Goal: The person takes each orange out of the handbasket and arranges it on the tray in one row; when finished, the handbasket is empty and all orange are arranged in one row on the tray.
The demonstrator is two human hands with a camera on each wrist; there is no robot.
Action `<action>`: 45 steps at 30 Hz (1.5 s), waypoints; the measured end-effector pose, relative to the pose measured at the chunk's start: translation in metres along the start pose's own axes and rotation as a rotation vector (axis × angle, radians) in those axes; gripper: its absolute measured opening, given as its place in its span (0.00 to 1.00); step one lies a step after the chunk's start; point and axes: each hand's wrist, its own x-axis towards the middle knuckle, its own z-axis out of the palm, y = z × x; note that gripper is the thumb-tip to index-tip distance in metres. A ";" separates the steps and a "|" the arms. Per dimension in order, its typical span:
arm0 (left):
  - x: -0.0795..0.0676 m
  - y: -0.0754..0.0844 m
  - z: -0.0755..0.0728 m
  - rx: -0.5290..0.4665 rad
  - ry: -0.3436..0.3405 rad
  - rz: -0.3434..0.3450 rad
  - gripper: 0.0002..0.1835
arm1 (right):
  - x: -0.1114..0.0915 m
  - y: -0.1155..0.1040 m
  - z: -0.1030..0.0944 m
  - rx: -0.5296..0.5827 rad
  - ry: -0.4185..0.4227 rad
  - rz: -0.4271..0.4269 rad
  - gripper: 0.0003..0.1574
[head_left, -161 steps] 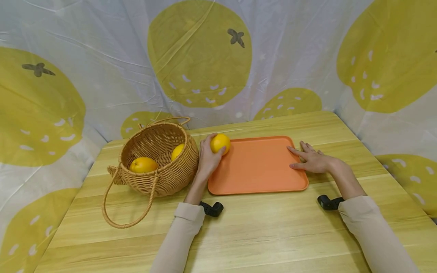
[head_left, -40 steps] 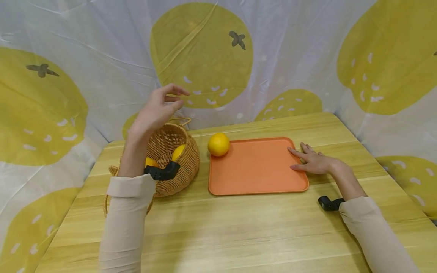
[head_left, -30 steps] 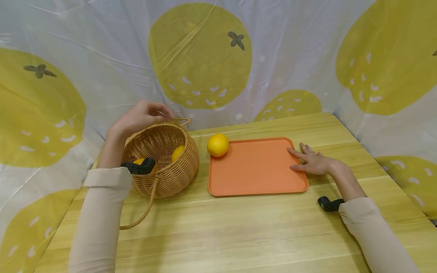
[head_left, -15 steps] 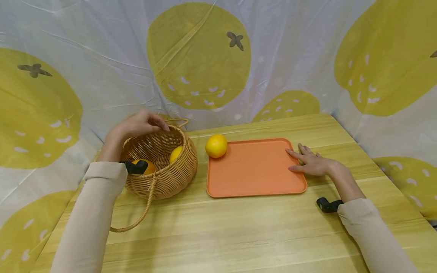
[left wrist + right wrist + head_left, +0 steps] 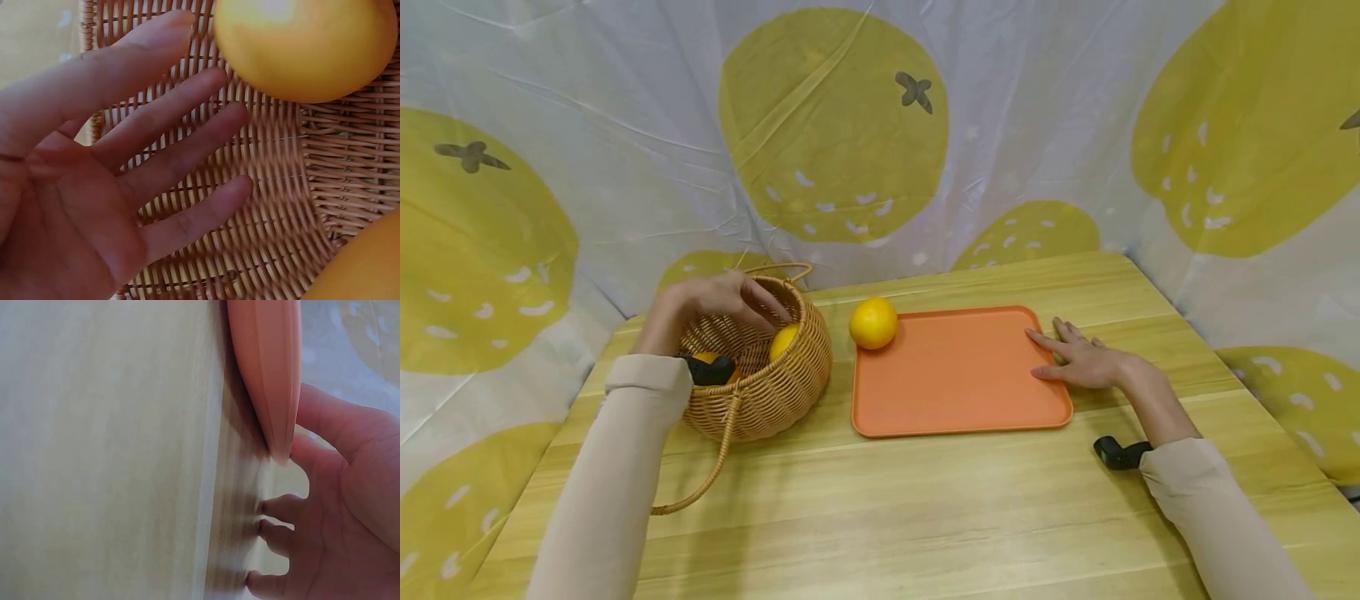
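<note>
My left hand (image 5: 730, 300) reaches down into the wicker basket (image 5: 790, 392), palm and spread fingers showing in the left wrist view. Its fingertips are just short of a yellow orange (image 5: 306, 50) against the basket wall, and it holds nothing. A second orange-yellow fruit (image 5: 369, 269) lies in the basket, mostly covered by my wrist in the head view. My right hand (image 5: 1090, 362) rests at the right edge of the orange tray (image 5: 962, 375), thumb and index finger on the rim, other fingertips down on the table. Another orange (image 5: 873, 323) sits on the tray's far-left corner.
The basket's front handle (image 5: 718, 467) loops down onto the wooden table (image 5: 880, 517); its rear handle (image 5: 786, 267) stands near the curtain (image 5: 1022, 125) behind the table. A black device (image 5: 1122, 453) is strapped at my right wrist, another (image 5: 711, 371) at my left.
My left hand let go of the orange at the tray's far-left corner, rose, swung left over the basket and lowered into it. The right hand stays on the tray's edge.
</note>
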 end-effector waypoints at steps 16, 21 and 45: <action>0.002 -0.011 0.003 0.041 0.038 -0.129 0.15 | 0.001 0.000 -0.001 -0.009 -0.005 0.004 0.55; 0.002 -0.014 0.006 0.061 0.045 -0.145 0.15 | 0.000 0.001 -0.001 -0.007 0.000 -0.005 0.55; 0.001 -0.028 0.009 -0.199 -0.119 -0.013 0.25 | 0.000 0.002 0.000 -0.003 0.002 -0.009 0.56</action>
